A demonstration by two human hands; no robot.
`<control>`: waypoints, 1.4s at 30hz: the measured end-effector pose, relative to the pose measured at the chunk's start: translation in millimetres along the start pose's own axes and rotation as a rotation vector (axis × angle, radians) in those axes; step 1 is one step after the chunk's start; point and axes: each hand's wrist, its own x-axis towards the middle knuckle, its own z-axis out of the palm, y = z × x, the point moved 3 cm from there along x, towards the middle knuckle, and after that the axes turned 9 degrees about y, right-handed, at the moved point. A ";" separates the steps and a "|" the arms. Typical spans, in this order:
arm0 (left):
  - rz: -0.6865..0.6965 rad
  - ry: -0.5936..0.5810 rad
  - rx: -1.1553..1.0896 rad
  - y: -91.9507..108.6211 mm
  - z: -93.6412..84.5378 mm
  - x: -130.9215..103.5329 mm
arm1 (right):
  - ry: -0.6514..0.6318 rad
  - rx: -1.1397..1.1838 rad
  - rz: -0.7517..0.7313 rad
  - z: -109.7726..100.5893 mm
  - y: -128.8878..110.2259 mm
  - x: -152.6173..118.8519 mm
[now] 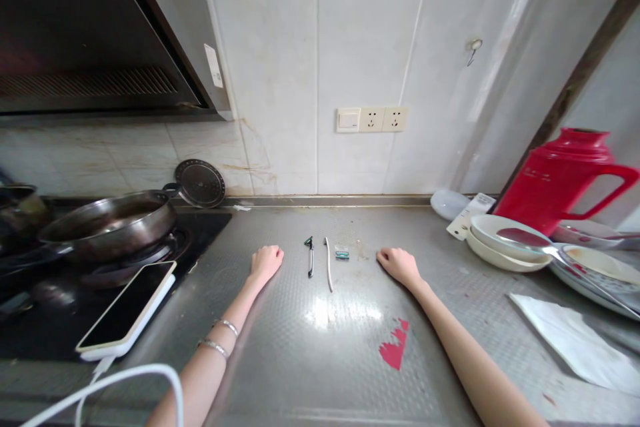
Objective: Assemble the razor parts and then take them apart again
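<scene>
My left hand (267, 261) rests on the metal counter as a loose fist, with nothing seen in it. Opposite it, my right hand (399, 264) also lies closed on the counter, nothing showing in its fingers. Between the two hands lie three small things. Closest to my left hand is a slim razor (311, 259) with a dark handle and a green-edged head. Beside it is a thin, slightly bent white stick (329, 265), its exact kind unclear. A small teal piece like a razor cartridge (343, 255) lies right of the stick. Neither hand touches them.
A torn red scrap (395, 345) lies nearer me. On the left are a pan (113, 223) on the cooktop and a phone (129, 307) with a white cable. Bowls (507, 250), a red thermos jug (555, 180) and a white napkin (575, 340) occupy the right.
</scene>
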 end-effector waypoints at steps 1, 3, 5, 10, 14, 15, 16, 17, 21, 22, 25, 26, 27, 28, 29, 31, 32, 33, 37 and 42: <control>-0.002 0.002 0.001 -0.5 0.8 0.3 | 0.001 0.000 -0.001 -0.1 0.0 -0.2; -0.002 0.006 -0.002 -1.1 1.9 0.6 | 0.005 0.003 -0.001 -0.7 0.0 -0.5; 0.003 0.012 -0.007 -0.9 1.8 0.4 | 0.005 0.006 0.003 -1.7 0.0 -0.6; -0.017 -0.005 -0.013 0.5 -2.8 -1.8 | 0.002 0.010 0.011 -3.2 -0.3 0.1; -0.027 -0.017 -0.013 1.7 -6.4 -3.1 | -0.004 0.017 0.010 -1.2 -0.6 0.6; -0.030 -0.018 -0.012 2.0 -6.7 -3.2 | -0.002 0.017 0.011 -0.5 -0.4 0.6; -0.036 -0.017 -0.012 2.3 -6.7 -3.0 | 0.001 0.017 0.014 0.0 -0.1 0.6; -0.043 -0.015 -0.012 2.6 -6.4 -2.8 | 0.005 0.019 0.017 0.2 0.4 0.5; -0.055 0.007 -0.021 4.6 -3.7 -0.5 | 0.022 0.101 0.057 -3.6 1.1 0.0; -0.053 0.011 -0.023 5.1 -2.8 0.1 | 0.032 0.161 0.054 -5.8 -0.8 0.0; -0.052 0.014 -0.023 5.6 0.0 1.5 | 0.069 0.421 -0.073 -11.9 -16.0 1.4; -0.050 0.015 -0.021 5.6 0.7 1.8 | 0.070 0.503 -0.144 -12.7 -23.6 2.1; -0.047 0.016 -0.019 5.5 1.2 2.0 | 0.063 0.567 -0.210 -12.3 -31.4 3.1; -0.044 0.018 -0.017 5.4 1.6 2.1 | 0.050 0.613 -0.262 -10.7 -38.8 4.4; -0.040 0.019 -0.015 5.3 1.9 2.1 | 0.037 0.643 -0.298 -8.2 -45.3 6.1; -0.036 0.019 -0.013 5.1 2.4 1.9 | 0.019 0.675 -0.330 -1.8 -54.9 10.2; -0.036 0.018 -0.012 5.1 2.7 1.8 | 0.011 0.687 -0.333 1.5 -57.9 12.5; -0.036 0.017 -0.013 5.2 2.9 1.6 | 0.003 0.698 -0.332 4.3 -59.8 14.8; -0.033 0.023 -0.023 4.9 3.4 1.3 | -0.040 0.725 -0.324 10.5 -61.1 21.6; -0.052 0.024 -0.052 6.0 -0.7 0.3 | -0.058 0.731 -0.329 11.3 -59.9 23.1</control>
